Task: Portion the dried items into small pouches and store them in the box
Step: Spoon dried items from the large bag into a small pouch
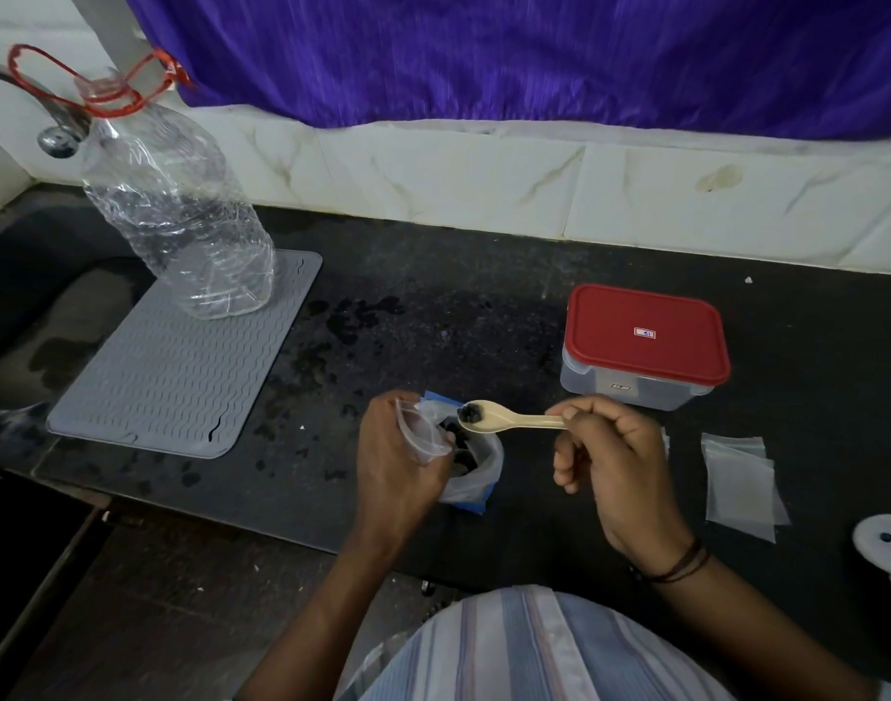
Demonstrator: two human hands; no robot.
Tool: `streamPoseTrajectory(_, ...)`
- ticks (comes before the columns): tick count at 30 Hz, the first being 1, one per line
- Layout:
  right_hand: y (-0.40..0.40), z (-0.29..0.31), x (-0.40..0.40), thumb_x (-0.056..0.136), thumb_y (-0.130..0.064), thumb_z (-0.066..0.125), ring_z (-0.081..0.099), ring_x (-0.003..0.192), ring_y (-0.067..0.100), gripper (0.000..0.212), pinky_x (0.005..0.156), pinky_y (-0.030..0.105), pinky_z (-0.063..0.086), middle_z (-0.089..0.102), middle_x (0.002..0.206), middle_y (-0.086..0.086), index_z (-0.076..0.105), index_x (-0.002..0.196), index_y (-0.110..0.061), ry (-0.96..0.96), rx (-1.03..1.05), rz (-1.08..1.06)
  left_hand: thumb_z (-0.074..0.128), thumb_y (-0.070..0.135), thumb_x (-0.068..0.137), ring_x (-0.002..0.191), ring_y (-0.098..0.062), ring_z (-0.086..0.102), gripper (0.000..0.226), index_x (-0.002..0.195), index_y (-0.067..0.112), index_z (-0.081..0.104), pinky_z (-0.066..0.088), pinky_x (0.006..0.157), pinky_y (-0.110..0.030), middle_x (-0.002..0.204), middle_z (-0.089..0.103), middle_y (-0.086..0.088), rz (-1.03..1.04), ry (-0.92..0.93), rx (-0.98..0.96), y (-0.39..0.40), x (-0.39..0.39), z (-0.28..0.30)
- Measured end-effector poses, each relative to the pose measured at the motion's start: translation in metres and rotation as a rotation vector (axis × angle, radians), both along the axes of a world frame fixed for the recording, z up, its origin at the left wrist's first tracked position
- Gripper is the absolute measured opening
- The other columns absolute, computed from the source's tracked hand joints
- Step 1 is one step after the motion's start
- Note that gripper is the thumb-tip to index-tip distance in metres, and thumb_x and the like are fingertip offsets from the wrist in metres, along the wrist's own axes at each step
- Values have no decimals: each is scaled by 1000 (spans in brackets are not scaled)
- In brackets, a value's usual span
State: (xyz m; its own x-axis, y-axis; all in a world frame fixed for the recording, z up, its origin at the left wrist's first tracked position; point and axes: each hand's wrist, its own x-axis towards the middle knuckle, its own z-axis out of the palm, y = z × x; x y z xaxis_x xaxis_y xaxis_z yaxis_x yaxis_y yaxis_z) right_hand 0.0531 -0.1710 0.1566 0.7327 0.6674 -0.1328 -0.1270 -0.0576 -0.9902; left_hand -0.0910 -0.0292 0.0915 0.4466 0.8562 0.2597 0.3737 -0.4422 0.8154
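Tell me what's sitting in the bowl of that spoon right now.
A small clump of dark dried items lies in the beige spoon, held by the right hand. Too small to identify further.

There were two hands [403, 452], one spoon [504, 418], one open bag [471, 468] of dried items, one small pouch [423, 437] in hand, one red-lidded box [646, 341], one bottle [175, 210] and one mat [180, 366]. The loose pouches [739, 485] overlapped, so their number was unclear.
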Motion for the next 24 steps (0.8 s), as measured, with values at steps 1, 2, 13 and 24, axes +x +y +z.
streamPoseTrajectory(1,1,5,-2,97,-2,46,50,45,20,22,42,30,40,55,50,7,66,88,-2,-6,18,11,83,12,73,85,2,55,43,103,18,53,44,73,-11,91,54,8,-27,13,9,-1,1,0)
streamPoseTrajectory(2,1,8,-4,97,-2,47,50,45,20,23,42,30,40,54,50,7,67,87,-3,-17,31,26,81,13,74,86,-1,56,41,105,16,54,47,76,-18,92,57,4,-52,18,20,-2,2,1)
streamPoseTrajectory(13,7,0,-15,90,-15,46,54,59,15,22,46,37,49,63,70,0,65,101,-16,-1263,-111,535,60,42,77,83,-24,56,44,103,7,60,47,71,-44,95,60,-6,-180,163,228,-12,6,-4)
streamPoseTrajectory(24,7,-11,1,97,-23,48,55,56,9,21,50,35,47,62,67,-5,68,96,-16,-1069,-138,238,78,24,75,89,-18,61,34,96,29,52,52,74,-34,95,59,1,138,6,-184,10,-11,-13)
